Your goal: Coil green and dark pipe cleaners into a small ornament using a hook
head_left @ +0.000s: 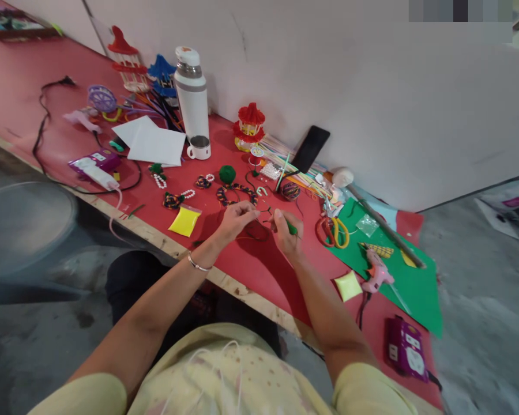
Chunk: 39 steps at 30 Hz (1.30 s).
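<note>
My left hand (239,220) is closed, thumb against finger, on a thin dark thread. To its right, my right hand (288,233) is wrapped round a small tool with a green handle (291,229), and its tip points at the thread between the hands. Just behind my left hand lies a braided multicolour ring (237,195). A green yarn ball (227,174) sits behind that ring, and a dark multicolour yarn ball (290,191) is behind my right hand. Loose dark thread trails on the red tabletop below my fingers.
A white flask (192,98) with its cup (199,147) stands at the back left. Scissors (333,231), a pink glue gun (377,272) and a long stick (380,222) lie on the right. Yellow packet (184,221) at left front; purple power strip (406,349) at front right.
</note>
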### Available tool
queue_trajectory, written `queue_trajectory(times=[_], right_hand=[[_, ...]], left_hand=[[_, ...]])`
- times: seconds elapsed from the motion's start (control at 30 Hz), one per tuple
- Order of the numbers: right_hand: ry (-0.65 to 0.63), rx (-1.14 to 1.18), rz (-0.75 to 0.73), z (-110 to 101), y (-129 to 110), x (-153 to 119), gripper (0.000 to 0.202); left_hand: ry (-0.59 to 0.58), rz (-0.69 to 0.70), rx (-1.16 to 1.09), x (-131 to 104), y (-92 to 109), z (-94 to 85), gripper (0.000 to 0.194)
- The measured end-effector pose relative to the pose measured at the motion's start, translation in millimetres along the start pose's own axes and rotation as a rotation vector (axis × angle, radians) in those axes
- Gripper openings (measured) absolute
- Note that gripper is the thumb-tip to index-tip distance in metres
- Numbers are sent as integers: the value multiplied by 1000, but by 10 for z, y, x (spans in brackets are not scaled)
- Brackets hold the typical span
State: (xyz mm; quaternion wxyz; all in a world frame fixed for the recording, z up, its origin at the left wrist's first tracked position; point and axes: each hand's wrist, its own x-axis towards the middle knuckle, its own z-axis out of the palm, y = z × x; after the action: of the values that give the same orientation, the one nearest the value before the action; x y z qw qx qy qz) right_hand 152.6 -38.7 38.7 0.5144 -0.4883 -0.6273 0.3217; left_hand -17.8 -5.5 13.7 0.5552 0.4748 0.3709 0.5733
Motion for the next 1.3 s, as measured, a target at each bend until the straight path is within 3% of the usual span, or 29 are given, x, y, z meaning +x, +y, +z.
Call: queue_trajectory(times=[0.07,0.13,0.3,0.43,0.6,0.7,1.0,1.17,1.23,1.3], right_hand=[[5,46,36,24,70,-10,52],[-16,55,47,57,123,-22,54],[7,55,61,160,208,-75,53],[-3,11,58,182,270,-92,53],[41,-82,-148,70,291,-11,46],[-8,-150,-259,-12,297,30,40],[-83,-186,-381,-81,279,68,35],[-61,-405,-352,-47,231,28,29],[21,-486,-382,-17,210,-22,27],[86,-508,-452,-9,180,-63,29]], left_hand=[[5,87,97,-9,-10,13,30],[31,58,66,-15,-17,32,24],[-13,-254,-275,-14,-14,56,61],[-8,-292,-364,-9,28,44,73],[26,-284,-305,-6,94,41,72],[27,-295,-306,-7,95,35,68],[-17,-351,-318,15,8,-53,61],[150,-221,-150,-24,76,124,45],[231,-197,-208,-51,170,217,43],[193,-277,-323,-83,306,271,48]])
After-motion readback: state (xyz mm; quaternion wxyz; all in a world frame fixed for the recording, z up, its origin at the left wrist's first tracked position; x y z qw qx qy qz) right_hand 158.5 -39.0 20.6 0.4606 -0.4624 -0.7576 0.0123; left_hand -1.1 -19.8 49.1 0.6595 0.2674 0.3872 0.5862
